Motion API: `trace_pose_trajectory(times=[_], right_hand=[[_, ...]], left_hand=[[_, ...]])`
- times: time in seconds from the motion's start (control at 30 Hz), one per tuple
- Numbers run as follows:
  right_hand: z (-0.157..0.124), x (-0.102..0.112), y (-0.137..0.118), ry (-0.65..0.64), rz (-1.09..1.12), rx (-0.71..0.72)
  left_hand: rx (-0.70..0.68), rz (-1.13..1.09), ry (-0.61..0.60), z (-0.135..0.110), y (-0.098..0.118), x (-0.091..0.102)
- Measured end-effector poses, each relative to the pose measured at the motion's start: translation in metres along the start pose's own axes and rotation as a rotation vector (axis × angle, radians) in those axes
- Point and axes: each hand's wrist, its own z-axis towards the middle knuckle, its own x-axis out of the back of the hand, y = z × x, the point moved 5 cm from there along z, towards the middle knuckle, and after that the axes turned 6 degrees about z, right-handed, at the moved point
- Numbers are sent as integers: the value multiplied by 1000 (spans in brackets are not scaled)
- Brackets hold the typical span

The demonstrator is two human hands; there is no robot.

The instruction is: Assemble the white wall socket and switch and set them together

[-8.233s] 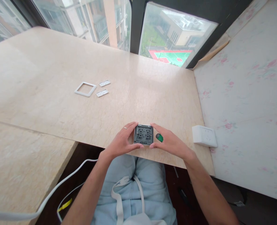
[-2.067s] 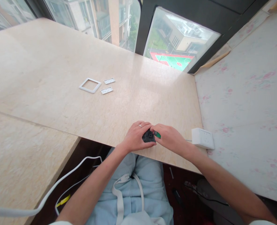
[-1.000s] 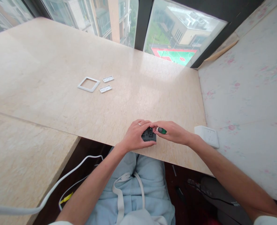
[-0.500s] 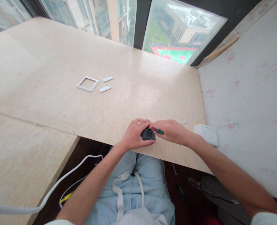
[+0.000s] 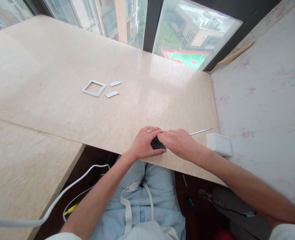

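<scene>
With our left hand (image 5: 146, 141) we are holding the black switch (image 5: 157, 144) at the near edge of the ledge (image 5: 147, 103); thumb and fingers are standing apart around it, the fingers lying along its far side and the thumb running along its near edge. A ring (image 5: 148, 131) is sitting on one of these fingers. Our right hand (image 5: 178, 141) is gripping the driver (image 5: 201, 132), whose handle it is hiding; the metal shaft is sticking out to the right of the knuckles, pointing towards the wall (image 5: 262, 110). The right fingers are covering the switch's right end, just beside the left fingers, but we are not able to tell what their tips are pinching. Beyond the left fingers, to their left and well apart, a white frame (image 5: 90, 93) is lying near two small plates (image 5: 112, 93). To the right of the right fingers, a white socket (image 5: 218, 144) is standing near the shaft's tip.
</scene>
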Motion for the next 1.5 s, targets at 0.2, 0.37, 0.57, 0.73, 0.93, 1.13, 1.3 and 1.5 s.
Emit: trace_pose_trajectory(times=[0.2, 0.37, 0.57, 0.73, 0.93, 1.13, 1.3, 1.5], right_hand=[[-3, -4, -9, 20, -70, -20], [-5, -8, -7, 85, -59, -2], [-7, -10, -5, 148, -45, 4], [-10, -8, 2, 227, 35, -7], [-11, -16, 25, 237, 290, -79], [-8, -22, 33, 236, 364, -109], [-4, -23, 31, 175, 281, -124], [-3, -16, 12, 20, 61, -116]], left_hand=[[-14, 2, 23, 0, -1, -1], [-16, 7, 26, 0, -1, -1], [-28, 6, 24, 0, 0, -2], [-11, -4, 0, 0, 1, 0], [-21, 4, 16, 0, 2, 1], [-15, 13, 17, 0, 1, -1], [-10, 1, 13, 0, 0, 0], [-20, 2, 19, 0, 1, 0]])
